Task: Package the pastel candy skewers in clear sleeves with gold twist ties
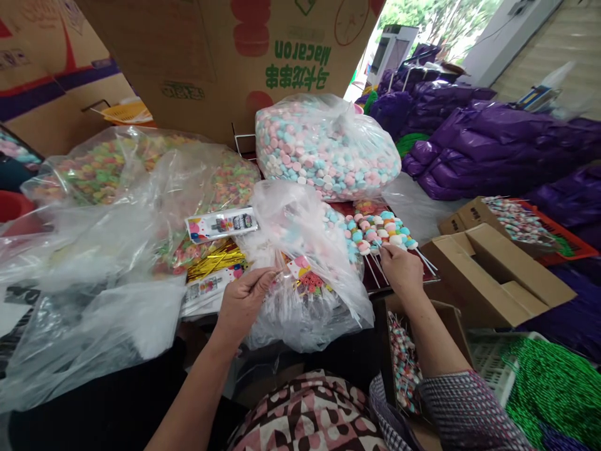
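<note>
My right hand (401,269) is closed at a row of marshmallow skewers (382,228) in pink, blue and white, its fingertips pinching the stick of one. Other white sticks (374,270) point toward me beside it. My left hand (246,297) is pinched together near a small printed wrapper (299,267) with coloured dots; what lies between its fingertips is too small to make out. Under and beside that wrapper, a clear plastic bag (300,207) covers loose marshmallows and red ring-shaped candies (310,282). Printed wrappers (223,224) and gold twist ties (216,260) lie left of it.
Behind stand a big bag of pastel candies (323,150), bags of gummies (117,169) and a large carton (225,69). On the right are an open cardboard box (498,269), purple packages (493,144) and green strands (558,388). A box of wrapped skewers (404,363) stands below my right arm.
</note>
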`<state>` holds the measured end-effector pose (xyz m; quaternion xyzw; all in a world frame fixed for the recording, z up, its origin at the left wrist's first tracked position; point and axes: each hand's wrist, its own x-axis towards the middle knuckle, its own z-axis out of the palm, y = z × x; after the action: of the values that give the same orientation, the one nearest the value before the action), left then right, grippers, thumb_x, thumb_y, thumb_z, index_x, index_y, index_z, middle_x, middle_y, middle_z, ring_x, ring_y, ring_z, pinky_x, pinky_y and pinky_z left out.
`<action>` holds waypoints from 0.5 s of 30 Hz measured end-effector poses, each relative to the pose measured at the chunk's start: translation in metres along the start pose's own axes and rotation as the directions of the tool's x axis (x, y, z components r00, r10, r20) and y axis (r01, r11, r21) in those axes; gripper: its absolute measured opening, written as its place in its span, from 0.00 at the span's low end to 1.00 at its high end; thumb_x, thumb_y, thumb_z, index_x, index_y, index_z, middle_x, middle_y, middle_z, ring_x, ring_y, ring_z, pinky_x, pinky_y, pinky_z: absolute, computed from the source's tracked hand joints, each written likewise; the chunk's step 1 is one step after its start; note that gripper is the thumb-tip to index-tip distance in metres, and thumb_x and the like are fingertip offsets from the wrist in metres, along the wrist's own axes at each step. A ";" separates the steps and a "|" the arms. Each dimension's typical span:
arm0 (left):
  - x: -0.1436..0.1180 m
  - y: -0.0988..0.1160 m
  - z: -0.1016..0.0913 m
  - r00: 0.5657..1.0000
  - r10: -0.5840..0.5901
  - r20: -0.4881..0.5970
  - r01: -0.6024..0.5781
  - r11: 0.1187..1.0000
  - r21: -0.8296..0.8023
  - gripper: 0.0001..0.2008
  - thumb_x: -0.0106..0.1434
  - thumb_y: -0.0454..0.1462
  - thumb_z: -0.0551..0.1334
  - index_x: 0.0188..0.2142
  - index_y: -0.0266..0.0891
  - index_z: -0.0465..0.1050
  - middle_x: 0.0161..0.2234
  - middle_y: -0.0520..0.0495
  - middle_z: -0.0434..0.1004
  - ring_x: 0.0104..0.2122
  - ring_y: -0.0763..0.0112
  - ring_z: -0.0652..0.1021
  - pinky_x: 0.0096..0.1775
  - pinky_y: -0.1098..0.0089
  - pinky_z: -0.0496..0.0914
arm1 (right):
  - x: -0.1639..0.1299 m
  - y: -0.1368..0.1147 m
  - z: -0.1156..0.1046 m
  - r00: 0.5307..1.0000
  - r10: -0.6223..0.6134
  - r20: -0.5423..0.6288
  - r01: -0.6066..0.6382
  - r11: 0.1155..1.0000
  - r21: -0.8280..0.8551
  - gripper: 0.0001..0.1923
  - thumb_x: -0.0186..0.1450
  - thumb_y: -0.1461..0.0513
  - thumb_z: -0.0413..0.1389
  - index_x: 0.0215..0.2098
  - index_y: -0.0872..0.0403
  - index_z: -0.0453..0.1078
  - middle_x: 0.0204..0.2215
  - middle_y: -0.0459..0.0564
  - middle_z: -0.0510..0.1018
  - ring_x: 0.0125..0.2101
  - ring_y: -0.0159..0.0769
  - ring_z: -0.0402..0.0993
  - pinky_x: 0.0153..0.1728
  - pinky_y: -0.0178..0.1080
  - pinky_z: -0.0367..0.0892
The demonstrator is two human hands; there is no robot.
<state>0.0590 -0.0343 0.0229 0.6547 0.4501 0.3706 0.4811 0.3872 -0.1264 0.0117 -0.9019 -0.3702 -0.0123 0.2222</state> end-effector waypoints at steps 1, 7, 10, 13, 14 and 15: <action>0.000 -0.003 -0.001 1.000 -0.018 -0.013 0.018 1.000 -0.016 0.16 0.59 0.50 0.65 0.37 0.43 0.83 0.36 0.49 0.85 0.37 0.65 0.79 0.39 0.70 0.73 | -0.001 0.002 0.000 1.000 -0.001 -0.024 0.003 0.998 0.055 0.19 0.66 0.53 0.51 0.39 0.54 0.81 0.26 0.57 0.82 0.29 0.43 0.75 0.31 0.40 0.63; 0.004 -0.020 -0.005 0.989 -0.144 -0.011 0.141 0.979 -0.145 0.20 0.56 0.54 0.66 0.37 0.41 0.83 0.27 0.51 0.80 0.25 0.73 0.71 0.25 0.73 0.65 | -0.023 0.008 0.002 0.996 -0.020 -0.082 0.053 0.903 0.427 0.29 0.64 0.42 0.51 0.38 0.57 0.80 0.20 0.49 0.77 0.19 0.34 0.68 0.22 0.37 0.63; 0.006 -0.021 -0.007 0.983 -0.180 -0.034 0.163 0.945 -0.284 0.20 0.52 0.54 0.69 0.34 0.41 0.83 0.28 0.50 0.79 0.25 0.74 0.70 0.24 0.74 0.64 | -0.038 0.006 -0.001 0.999 0.044 -0.007 -0.027 0.711 0.703 0.24 0.58 0.45 0.61 0.38 0.56 0.80 0.20 0.48 0.77 0.18 0.33 0.66 0.20 0.37 0.64; 0.005 -0.019 -0.009 0.976 -0.216 -0.018 0.190 0.894 -0.406 0.20 0.49 0.54 0.71 0.31 0.40 0.82 0.28 0.49 0.80 0.23 0.75 0.69 0.22 0.74 0.62 | -0.052 0.001 -0.009 0.996 0.026 0.080 -0.081 0.572 0.816 0.17 0.54 0.50 0.67 0.35 0.52 0.81 0.20 0.46 0.76 0.20 0.33 0.67 0.20 0.37 0.65; 0.005 -0.019 -0.010 0.977 -0.215 -0.010 0.190 0.884 -0.428 0.21 0.48 0.54 0.71 0.30 0.40 0.82 0.28 0.48 0.80 0.23 0.76 0.69 0.22 0.74 0.62 | -0.056 -0.002 -0.014 0.996 -0.012 0.091 -0.068 0.563 0.823 0.15 0.54 0.51 0.67 0.35 0.51 0.81 0.20 0.46 0.76 0.20 0.33 0.67 0.20 0.37 0.65; 0.005 -0.018 -0.012 0.978 -0.208 -0.001 0.187 0.878 -0.440 0.21 0.47 0.55 0.72 0.29 0.40 0.82 0.28 0.48 0.81 0.22 0.76 0.69 0.21 0.74 0.61 | -0.060 -0.004 -0.018 0.993 -0.060 0.099 -0.048 0.561 0.826 0.13 0.55 0.51 0.67 0.34 0.50 0.81 0.20 0.45 0.76 0.19 0.33 0.67 0.20 0.37 0.65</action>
<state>0.0456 -0.0239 0.0084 0.4714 0.4312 0.4270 0.6400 0.3435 -0.1706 0.0188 -0.6906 -0.3479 0.2139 0.5969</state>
